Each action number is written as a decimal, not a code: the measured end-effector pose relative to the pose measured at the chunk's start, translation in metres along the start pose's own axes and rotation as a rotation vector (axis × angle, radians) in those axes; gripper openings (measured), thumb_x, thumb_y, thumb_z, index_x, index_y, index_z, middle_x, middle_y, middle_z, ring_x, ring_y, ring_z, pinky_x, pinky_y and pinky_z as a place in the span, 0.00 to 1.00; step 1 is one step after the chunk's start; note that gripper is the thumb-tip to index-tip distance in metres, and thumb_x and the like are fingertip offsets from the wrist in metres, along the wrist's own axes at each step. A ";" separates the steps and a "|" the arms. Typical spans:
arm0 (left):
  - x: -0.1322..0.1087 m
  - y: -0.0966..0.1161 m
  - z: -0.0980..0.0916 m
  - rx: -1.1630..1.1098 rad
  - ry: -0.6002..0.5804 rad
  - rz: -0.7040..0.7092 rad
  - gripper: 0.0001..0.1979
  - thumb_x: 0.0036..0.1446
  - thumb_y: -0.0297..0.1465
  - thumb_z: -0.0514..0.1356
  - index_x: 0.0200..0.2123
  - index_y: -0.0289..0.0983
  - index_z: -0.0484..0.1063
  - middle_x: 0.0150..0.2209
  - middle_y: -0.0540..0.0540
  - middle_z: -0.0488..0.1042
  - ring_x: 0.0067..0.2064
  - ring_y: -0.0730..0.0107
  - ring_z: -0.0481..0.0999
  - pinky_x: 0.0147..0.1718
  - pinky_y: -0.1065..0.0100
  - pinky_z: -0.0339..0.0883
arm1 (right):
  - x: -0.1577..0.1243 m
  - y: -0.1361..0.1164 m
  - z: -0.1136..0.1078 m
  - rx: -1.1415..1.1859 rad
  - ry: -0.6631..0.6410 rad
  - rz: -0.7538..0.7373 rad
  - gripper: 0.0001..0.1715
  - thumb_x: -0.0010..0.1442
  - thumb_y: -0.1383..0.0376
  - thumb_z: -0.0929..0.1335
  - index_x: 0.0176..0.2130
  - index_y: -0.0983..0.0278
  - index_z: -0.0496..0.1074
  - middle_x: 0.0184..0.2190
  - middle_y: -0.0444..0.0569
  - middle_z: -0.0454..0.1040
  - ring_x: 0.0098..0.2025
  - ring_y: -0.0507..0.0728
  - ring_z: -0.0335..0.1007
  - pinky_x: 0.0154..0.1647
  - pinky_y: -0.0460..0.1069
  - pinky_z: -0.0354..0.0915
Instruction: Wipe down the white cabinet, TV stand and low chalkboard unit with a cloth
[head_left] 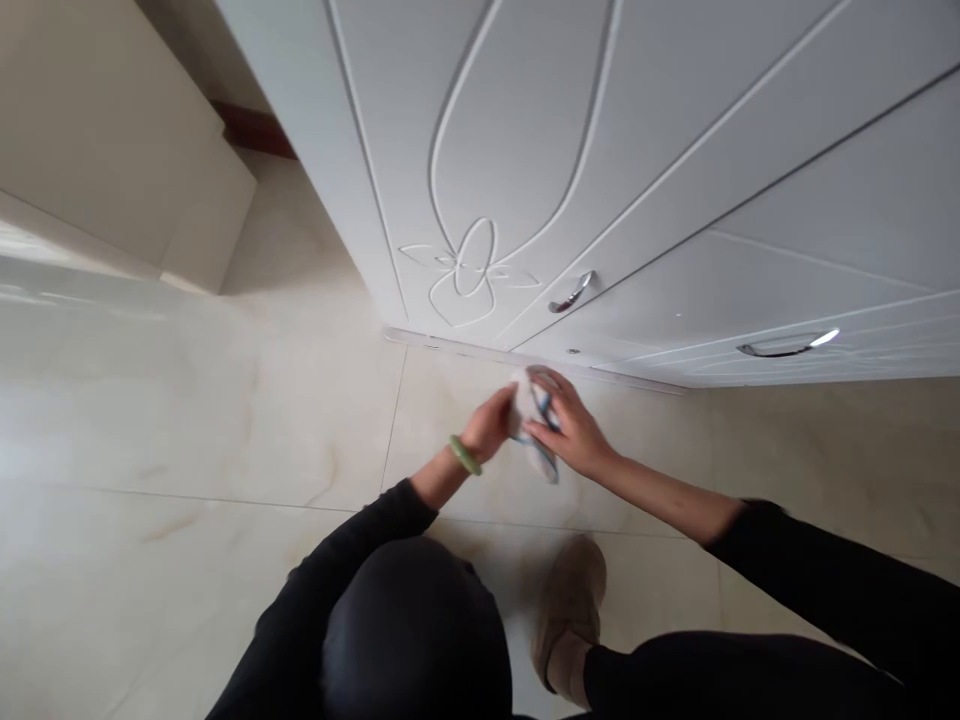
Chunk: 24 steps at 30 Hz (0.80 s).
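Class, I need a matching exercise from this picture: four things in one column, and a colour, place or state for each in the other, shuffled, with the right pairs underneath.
Column one
1. Cloth
2. Bangle
3. Shoe
4. Cabinet

Column two
A. Brown, on the floor
B. Fitted with curved metal handles
C. Held by the left hand and right hand
D. Green, around a wrist

Right pairs: 1-C, 2-D, 3-A, 4-B
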<state>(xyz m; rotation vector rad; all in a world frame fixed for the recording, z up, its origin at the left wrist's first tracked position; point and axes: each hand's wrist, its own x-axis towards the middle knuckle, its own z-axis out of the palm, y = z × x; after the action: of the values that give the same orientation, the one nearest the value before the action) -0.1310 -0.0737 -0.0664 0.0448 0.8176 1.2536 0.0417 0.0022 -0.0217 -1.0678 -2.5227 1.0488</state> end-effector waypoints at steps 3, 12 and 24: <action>-0.030 0.020 -0.031 -0.037 0.193 -0.010 0.26 0.66 0.49 0.61 0.52 0.34 0.79 0.50 0.37 0.81 0.52 0.57 0.79 0.57 0.58 0.72 | 0.046 0.004 0.063 -0.017 0.089 -0.160 0.26 0.73 0.65 0.64 0.67 0.53 0.71 0.66 0.53 0.69 0.68 0.63 0.67 0.71 0.62 0.69; -0.080 0.032 -0.055 0.123 0.652 0.060 0.23 0.70 0.39 0.57 0.64 0.36 0.71 0.65 0.34 0.74 0.61 0.57 0.80 0.65 0.57 0.71 | 0.134 0.076 0.105 -0.320 -0.142 -0.502 0.30 0.72 0.76 0.58 0.65 0.61 0.74 0.68 0.53 0.71 0.72 0.62 0.63 0.73 0.63 0.65; -0.139 0.133 0.019 0.417 0.640 0.128 0.21 0.67 0.40 0.59 0.56 0.36 0.79 0.61 0.36 0.79 0.63 0.52 0.78 0.69 0.51 0.69 | 0.013 0.213 -0.010 -0.228 -0.029 -0.082 0.31 0.70 0.74 0.58 0.65 0.62 0.74 0.68 0.54 0.70 0.70 0.62 0.66 0.72 0.59 0.64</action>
<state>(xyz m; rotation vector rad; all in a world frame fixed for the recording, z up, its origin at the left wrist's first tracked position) -0.2397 -0.1383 0.0800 0.0312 1.6459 1.2075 0.1527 0.1197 -0.1609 -0.9990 -2.7351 0.7749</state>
